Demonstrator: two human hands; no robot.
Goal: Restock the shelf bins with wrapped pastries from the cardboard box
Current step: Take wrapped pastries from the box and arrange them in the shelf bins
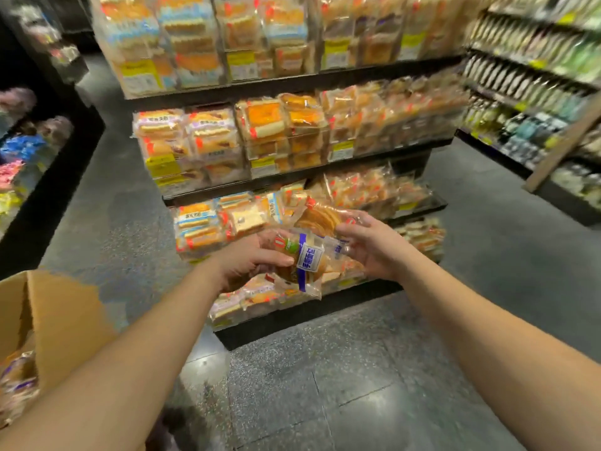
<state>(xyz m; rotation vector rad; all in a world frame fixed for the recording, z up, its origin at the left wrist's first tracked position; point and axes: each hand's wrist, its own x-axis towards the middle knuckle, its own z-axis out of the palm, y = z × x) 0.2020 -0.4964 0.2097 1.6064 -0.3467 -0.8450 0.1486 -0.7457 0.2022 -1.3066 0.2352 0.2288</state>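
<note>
My left hand (252, 258) grips a wrapped pastry (305, 262) with a blue and white label, held in front of the low shelf bins (247, 222). My right hand (370, 244) pinches the top edge of a second wrapped pastry (320, 218), a round flaky one, just above and behind the first. Both packets hover over the third tier of the bread shelf. The cardboard box (55, 317) stands open at the lower left, with more wrapped pastries (18, 379) visible inside it.
The tiered shelf (292, 83) is packed with wrapped breads on every level. A dark display (35, 157) with colourful goods runs along the left. Another shelf (533, 92) of packets stands to the right. Speckled grey floor (325, 385) lies between me and the shelf.
</note>
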